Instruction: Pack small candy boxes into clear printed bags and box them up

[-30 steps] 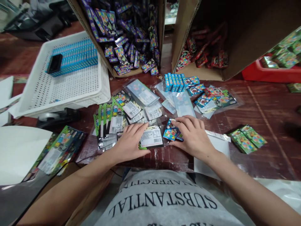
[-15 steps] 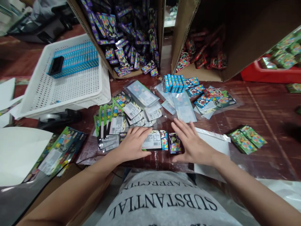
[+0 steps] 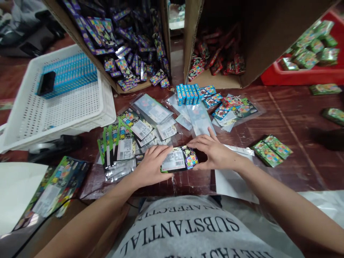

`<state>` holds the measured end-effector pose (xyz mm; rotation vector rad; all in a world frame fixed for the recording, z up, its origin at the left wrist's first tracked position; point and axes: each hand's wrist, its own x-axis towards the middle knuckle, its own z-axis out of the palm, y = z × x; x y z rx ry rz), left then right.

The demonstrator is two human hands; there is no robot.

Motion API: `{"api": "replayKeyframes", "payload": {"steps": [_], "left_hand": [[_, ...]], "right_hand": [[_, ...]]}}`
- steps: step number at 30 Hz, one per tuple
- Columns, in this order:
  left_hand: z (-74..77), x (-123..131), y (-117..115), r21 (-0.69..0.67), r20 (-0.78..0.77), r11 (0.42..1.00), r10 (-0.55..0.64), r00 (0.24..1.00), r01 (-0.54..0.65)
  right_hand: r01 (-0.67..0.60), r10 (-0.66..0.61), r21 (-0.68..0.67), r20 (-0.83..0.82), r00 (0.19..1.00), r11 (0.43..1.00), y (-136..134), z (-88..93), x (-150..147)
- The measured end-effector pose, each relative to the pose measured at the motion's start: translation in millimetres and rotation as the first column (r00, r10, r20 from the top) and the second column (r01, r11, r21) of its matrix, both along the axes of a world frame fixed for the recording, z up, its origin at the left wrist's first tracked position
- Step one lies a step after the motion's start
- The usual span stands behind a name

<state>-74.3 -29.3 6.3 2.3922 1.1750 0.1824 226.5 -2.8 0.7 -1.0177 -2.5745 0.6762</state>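
Observation:
In front of my body lies a dark printed pack [image 3: 174,160] with a white barcode label. My left hand [image 3: 152,165] grips its left part, thumb along the near edge and fingers along the far edge. At the pack's right end is a small purple candy box [image 3: 190,157], up against the label side. My right hand [image 3: 213,153] is closed on this box between thumb and fingers. A white sheet [image 3: 233,181] lies under and beside my right wrist. Left of my left hand, several plastic bags with printed cards [image 3: 125,148] are fanned out.
Behind stand a carton of purple boxes [image 3: 135,68] and a carton of red boxes [image 3: 215,57]. A white basket [image 3: 103,114] holds blue boxes and a black phone. Blue boxes [image 3: 188,95] stand beyond my hands. Green boxes [image 3: 272,150] lie right, near a red bin [image 3: 282,77].
My right hand has moved left and closed on the purple box, which now meets the pack's right end and covers the blue box that showed there. The view has shifted slightly right.

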Motion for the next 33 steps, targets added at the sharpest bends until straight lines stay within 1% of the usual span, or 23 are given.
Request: {"api": "replayKeyframes", "payload": {"steps": [2,4,7,9,11,13,15,17,18,19,21,23,24,26,28,29,31,32,33], "left_hand": [[2.6,2.9,3.7,0.004,0.005,1.0,0.015,1.0,-0.015],[6.0,7.1,6.9,0.017,-0.001,0.998,0.055,0.999,-0.054],[11.4,15.4,10.2,0.054,-0.005,0.992,0.116,0.993,-0.116],[14.6,21.5,11.6,0.077,-0.002,0.989,0.123,0.992,-0.122],[16.9,26.8,12.8,0.097,-0.008,0.987,0.128,0.992,-0.127],[18.1,30.7,13.7,0.106,-0.016,0.986,0.13,0.991,-0.127],[18.6,33.4,14.4,0.098,-0.013,0.991,0.098,0.995,-0.096],[18.8,35.6,15.7,0.091,0.007,0.994,0.059,0.998,-0.06],[18.8,36.8,16.8,0.094,0.018,0.994,0.056,0.998,-0.057],[18.7,38.0,18.3,0.102,0.029,0.992,0.067,0.997,-0.07],[17.2,40.3,22.0,0.135,0.05,0.983,0.116,0.992,-0.122],[12.9,42.0,25.7,0.167,0.056,0.973,0.152,0.987,-0.159],[9.6,42.3,27.4,0.177,0.049,0.971,0.158,0.986,-0.164],[2.1,42.4,31.3,0.175,0.013,0.975,0.138,0.99,-0.138],[-2.8,44.1,39.0,0.165,-0.034,0.984,0.075,0.997,-0.069],[-2.9,47.4,45.5,0.173,-0.047,0.985,0.037,0.998,-0.029],[2.7,62.8,65.6,0.219,-0.037,0.975,-0.038,0.999,0.045],[8.0,76.3,78.8,0.256,-0.01,0.964,-0.071,0.997,0.071],[14.3,93.7,93.6,0.294,0.022,0.952,-0.099,0.995,0.089]], "right_hand": [[0.008,-0.008,0.018,-0.013,1.0,1.0,4.3,2.7,6.7],[0.043,-0.043,0.057,-0.016,0.999,0.997,7.2,6.8,12.5],[0.175,-0.173,0.138,-0.028,0.985,0.975,6.7,12.5,16.2],[0.243,-0.241,0.167,-0.028,0.97,0.956,2.8,14.6,15.2],[0.25,-0.252,0.16,-0.008,0.968,0.955,-2.2,15.4,13.4],[0.234,-0.237,0.134,0.007,0.972,0.963,-6.2,16.0,13.0],[0.196,-0.197,0.1,0.001,0.98,0.975,-8.2,17.1,13.7],[0.128,-0.128,0.055,-0.016,0.992,0.99,-9.5,18.7,13.4],[0.101,-0.1,0.031,-0.024,0.995,0.994,-10.4,19.4,11.9],[0.102,-0.101,0.011,-0.032,0.994,0.995,-11.6,19.5,9.3],[0.195,-0.195,-0.006,-0.041,0.98,0.981,-15.0,17.4,0.6],[0.307,-0.307,-0.001,-0.04,0.951,0.952,-18.9,12.4,-9.9],[0.332,-0.331,0.003,-0.034,0.943,0.943,-20.7,9.8,-13.7],[0.335,-0.335,0.012,-0.012,0.942,0.942,-22.5,7.1,-12.2],[0.388,-0.389,0.034,0.004,0.921,0.921,-21.9,10.5,9.0],[0.445,-0.446,0.049,0.005,0.895,0.894,-21.2,14.8,28.2],[0.551,-0.554,0.088,0.017,0.832,0.83,-21.1,26.8,80.2],[0.572,-0.579,0.109,0.046,0.814,0.813,-22.6,33.2,109.4],[0.554,-0.568,0.135,0.109,0.816,0.822,-25.1,38.9,137.7]]}}
